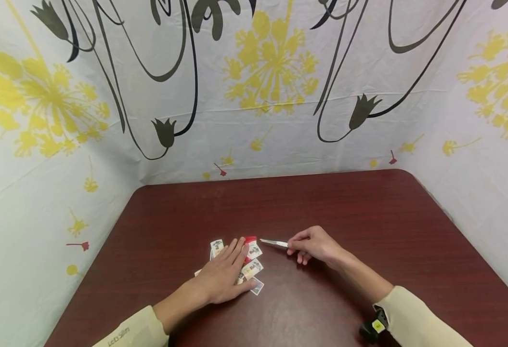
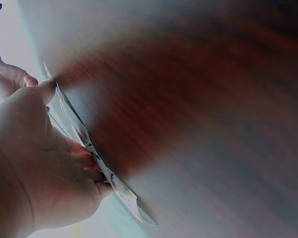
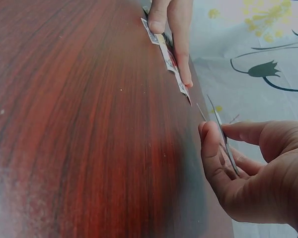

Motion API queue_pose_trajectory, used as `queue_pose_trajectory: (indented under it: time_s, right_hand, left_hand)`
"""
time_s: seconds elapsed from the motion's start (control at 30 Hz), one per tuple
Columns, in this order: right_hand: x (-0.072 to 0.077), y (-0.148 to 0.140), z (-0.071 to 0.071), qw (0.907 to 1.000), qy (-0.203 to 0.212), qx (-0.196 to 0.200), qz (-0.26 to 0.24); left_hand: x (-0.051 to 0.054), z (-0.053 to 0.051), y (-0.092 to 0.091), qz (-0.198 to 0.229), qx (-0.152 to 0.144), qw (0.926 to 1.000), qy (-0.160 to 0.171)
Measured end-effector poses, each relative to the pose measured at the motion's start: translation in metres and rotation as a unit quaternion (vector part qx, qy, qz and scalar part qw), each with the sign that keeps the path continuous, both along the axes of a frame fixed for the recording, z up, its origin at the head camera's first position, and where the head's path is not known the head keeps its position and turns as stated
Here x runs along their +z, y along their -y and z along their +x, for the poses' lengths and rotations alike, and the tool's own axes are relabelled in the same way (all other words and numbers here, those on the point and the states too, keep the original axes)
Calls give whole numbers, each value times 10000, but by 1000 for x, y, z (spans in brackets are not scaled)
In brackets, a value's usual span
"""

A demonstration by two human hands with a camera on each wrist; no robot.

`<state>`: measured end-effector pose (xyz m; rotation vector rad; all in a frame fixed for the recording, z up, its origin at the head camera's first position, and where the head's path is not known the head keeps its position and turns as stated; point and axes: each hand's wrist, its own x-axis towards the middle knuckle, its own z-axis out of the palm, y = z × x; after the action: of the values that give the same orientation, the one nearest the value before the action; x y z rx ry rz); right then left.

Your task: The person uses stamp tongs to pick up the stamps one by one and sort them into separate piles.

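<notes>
Several small paper stamps [image 1: 252, 269] lie in an overlapping cluster on the table, some with red parts. My left hand [image 1: 221, 277] rests on them with its fingers stretched out, hiding much of the cluster. In the left wrist view, a toothed edge shows on the stamps [image 2: 123, 192] beneath the palm. Just right of the cluster, my right hand [image 1: 316, 246] pinches a pair of metal tweezers [image 1: 275, 243] between thumb and fingers. The tips of the tweezers [image 3: 214, 110] point toward the stamps, stand slightly apart, and have nothing visible between them.
The dark reddish-brown table [image 1: 345, 207] has rounded far corners. Behind it and along both sides hangs a white cloth [image 1: 254, 149] printed with yellow and dark grey flowers. A black device [image 1: 375, 327] sits at the right wrist, by the pale sleeve [image 1: 418, 318].
</notes>
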<state>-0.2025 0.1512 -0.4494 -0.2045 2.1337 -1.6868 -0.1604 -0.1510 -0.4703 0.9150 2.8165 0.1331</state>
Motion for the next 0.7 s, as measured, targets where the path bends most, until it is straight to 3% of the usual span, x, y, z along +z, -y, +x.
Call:
queue_pose_trajectory:
  time_s: [0.43,0.57,0.7]
  right_hand:
    - [-1,5,-7,9999,116,-41,-84]
    - [-1,5,-8,9998,127,-27,-152]
    - [1,4,-8,9997,134,-33,-189]
  left_hand:
    - [-1,-2,1,241,13,9997,-45]
    - [-2,-3,1,708,117,9974,99]
    - [-5,-6,1,1480,359,9880,249]
